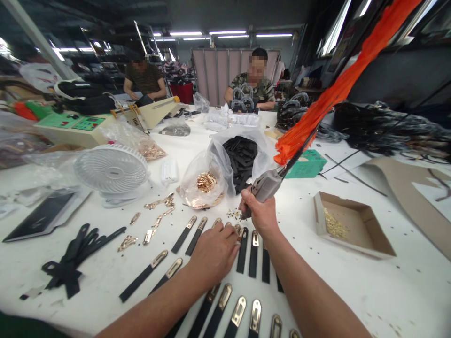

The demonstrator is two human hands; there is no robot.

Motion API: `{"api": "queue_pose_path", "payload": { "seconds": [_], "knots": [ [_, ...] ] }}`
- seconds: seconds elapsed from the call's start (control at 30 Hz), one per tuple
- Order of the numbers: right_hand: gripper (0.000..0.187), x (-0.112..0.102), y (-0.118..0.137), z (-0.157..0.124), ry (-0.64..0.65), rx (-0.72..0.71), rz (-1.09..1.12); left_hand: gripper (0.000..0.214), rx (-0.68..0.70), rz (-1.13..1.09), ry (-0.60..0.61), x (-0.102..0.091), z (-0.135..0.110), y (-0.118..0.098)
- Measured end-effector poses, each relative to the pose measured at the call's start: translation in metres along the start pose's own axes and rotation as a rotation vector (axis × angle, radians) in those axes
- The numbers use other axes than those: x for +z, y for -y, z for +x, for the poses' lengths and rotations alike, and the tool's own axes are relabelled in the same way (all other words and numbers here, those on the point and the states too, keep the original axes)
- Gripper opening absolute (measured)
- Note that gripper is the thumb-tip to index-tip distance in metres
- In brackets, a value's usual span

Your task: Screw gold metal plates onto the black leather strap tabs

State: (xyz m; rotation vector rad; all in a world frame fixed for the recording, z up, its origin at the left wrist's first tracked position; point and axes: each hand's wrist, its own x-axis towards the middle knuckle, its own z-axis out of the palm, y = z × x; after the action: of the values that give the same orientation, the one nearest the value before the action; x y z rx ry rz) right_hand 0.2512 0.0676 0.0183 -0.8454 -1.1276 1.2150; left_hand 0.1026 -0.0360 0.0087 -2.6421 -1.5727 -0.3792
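Note:
My right hand [262,211] is wrapped around a grey handheld power screwdriver [269,184], its tip pointing down at the gold-ended straps. From its top, a cord covered in orange cloth [317,117] runs up to the right. My left hand [219,249] lies low over the row, fingers bent and pressed on the gold end of a black strap [242,251] close to the tip. Part of that strap is hidden by the fingers. Other black straps with slotted gold plates [255,238] lie side by side, with a second row [240,310] nearer me.
A cardboard tray [373,251] of small gold pieces sits right. Beyond my hands stand bags of gold fittings [192,190] and black strips [218,145]. A white fan [111,171], loose plates [150,234] and piled straps [70,263] lie left. Two people work across the table.

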Motion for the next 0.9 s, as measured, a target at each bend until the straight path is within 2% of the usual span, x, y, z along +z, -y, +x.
{"api": "queue_pose_path", "payload": {
  "seconds": [0.1,0.27,0.53,0.67,0.9],
  "knots": [
    [0.047,0.001,-0.009,0.001,-0.015,-0.013,0.028,0.024,-0.020,-0.052,-0.007,0.003,-0.003,0.003],
    [0.046,0.002,-0.014,0.002,-0.044,-0.020,0.004,0.019,-0.055,-0.142,0.070,0.000,0.000,0.008],
    [0.042,-0.006,0.018,0.004,-0.132,-0.103,0.111,0.012,-0.201,-0.286,-0.046,0.002,0.010,0.015],
    [0.042,-0.018,0.021,0.007,-0.185,-0.107,0.086,0.010,-0.181,-0.255,-0.009,0.001,0.013,0.011],
    [0.045,-0.023,-0.003,0.008,-0.292,-0.074,0.060,0.009,-0.108,-0.167,0.019,0.004,0.012,0.001]
  ]
}}
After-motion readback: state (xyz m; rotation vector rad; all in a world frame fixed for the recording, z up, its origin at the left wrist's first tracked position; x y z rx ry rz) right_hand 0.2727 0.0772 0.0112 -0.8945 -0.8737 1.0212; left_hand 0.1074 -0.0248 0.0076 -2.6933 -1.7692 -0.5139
